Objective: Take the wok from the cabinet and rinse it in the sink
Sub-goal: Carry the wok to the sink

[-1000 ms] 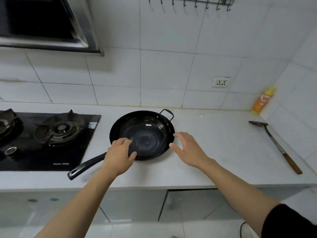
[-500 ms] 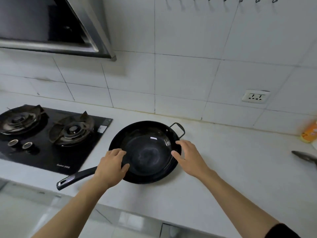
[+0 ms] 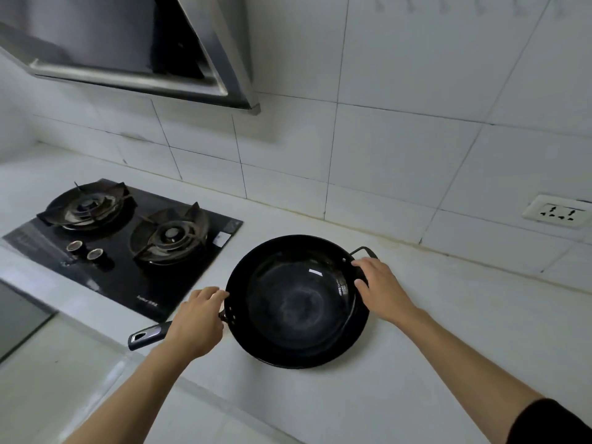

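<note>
The black wok [image 3: 298,302] rests on the white counter [image 3: 448,347], empty and shiny inside. My left hand [image 3: 198,322] covers the spot where the long black handle [image 3: 145,336] meets the rim, its fingers curled against the left edge. My right hand [image 3: 381,290] holds the right rim just below the small loop handle [image 3: 365,250], thumb inside the rim and fingers over it. No sink or cabinet is in view.
A black two-burner gas hob [image 3: 128,245] lies to the left of the wok, with a range hood [image 3: 128,49] above it. A wall socket [image 3: 557,211] sits on the tiled wall at the right. The counter's front edge runs below my left forearm.
My head has turned left and come closer, so the bottle and spatula are out of view. Both hands slid outward onto the wok's rim; the right one now grips near the loop handle.
</note>
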Demonstrator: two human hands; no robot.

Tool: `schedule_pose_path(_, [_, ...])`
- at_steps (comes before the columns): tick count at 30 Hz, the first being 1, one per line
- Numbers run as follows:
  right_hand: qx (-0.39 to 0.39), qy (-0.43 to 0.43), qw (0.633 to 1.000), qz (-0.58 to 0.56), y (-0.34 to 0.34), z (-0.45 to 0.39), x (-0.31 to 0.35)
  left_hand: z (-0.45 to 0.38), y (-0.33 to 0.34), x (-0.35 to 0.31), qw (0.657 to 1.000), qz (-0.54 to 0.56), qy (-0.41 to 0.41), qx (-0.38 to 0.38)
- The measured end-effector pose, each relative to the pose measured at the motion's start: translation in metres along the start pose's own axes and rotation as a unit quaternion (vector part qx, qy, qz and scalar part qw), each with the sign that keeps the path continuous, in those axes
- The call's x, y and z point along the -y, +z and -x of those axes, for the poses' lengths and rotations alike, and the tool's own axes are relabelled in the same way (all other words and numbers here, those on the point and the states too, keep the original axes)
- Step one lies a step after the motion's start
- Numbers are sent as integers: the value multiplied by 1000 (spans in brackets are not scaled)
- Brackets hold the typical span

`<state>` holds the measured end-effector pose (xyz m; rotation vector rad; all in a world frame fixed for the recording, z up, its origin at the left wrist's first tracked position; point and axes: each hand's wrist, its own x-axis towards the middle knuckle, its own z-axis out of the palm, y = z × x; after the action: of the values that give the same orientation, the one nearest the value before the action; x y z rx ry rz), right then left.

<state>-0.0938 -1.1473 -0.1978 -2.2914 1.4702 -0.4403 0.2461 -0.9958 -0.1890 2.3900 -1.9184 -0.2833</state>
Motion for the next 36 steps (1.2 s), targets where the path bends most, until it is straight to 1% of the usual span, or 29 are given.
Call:
schedule_pose_path(4, [60,20,995,76,-1,-17,-8,-7,4,27,999,-32,-7,24])
schedule_pose_path(7, [114,-2,976,184,0,-28,-16,-11,8,42,998,-48,-10,43])
schedule_pose_path(9, [132,-21,963,232,2,-34,-19,-14,13,49,997,-47,-8,59])
schedule_pose_path(11, [149,-38,953,260,4,-41,-20,-16,18,53,997,-39,-2,64])
schedule_pose_path(15, [227,-78,926,292,6,-56,-23,-20,23,57,997,-22,6,69])
schedule_pose_path(18, [250,-95,912,310,-2,-62,-28,-21,26,59,997,-13,13,77])
schedule_pose_path(21, [252,-95,898,349,-3,-62,-31,-22,29,60,996,-12,15,86])
schedule_pose_path(26, [223,-99,912,330,13,-58,-35,-28,33,53,995,-20,34,88])
schedule_pose_path(29, [202,-101,918,327,14,-55,-35,-34,35,48,996,-19,23,85])
schedule_pose_path(36, [168,-92,918,348,9,-50,-35,-38,41,46,997,-20,5,76])
